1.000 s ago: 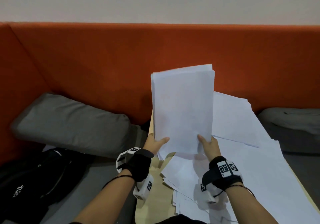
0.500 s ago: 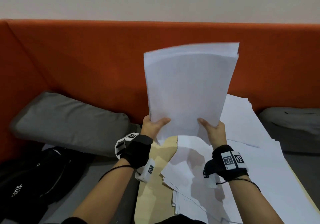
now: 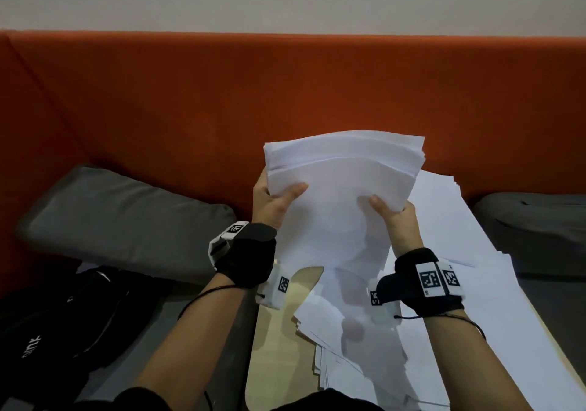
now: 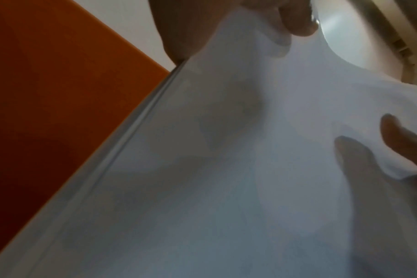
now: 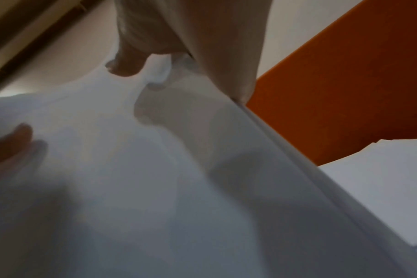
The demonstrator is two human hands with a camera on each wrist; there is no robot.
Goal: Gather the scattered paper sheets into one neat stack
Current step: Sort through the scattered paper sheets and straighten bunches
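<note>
A thick stack of white paper sheets (image 3: 342, 185) stands on end above the table, its top edge bowed away from me. My left hand (image 3: 279, 198) grips its left side, thumb on the near face. My right hand (image 3: 388, 210) grips the right side the same way. Under the stack, several loose sheets (image 3: 475, 315) lie fanned over the light wooden table (image 3: 276, 334). In the left wrist view the stack (image 4: 226, 169) fills the frame under my left thumb (image 4: 295, 20). The right wrist view shows the stack (image 5: 179, 188) and my right thumb (image 5: 129, 64).
An orange sofa back (image 3: 190, 109) runs behind the table. A grey cushion (image 3: 120, 220) lies at the left, with a black bag (image 3: 57, 321) in front of it. Another grey cushion (image 3: 532, 229) sits at the right edge.
The stack has come down from its higher, upright position and its top now bows away. Both hands grip farther up its sides instead of at the bottom edge.
</note>
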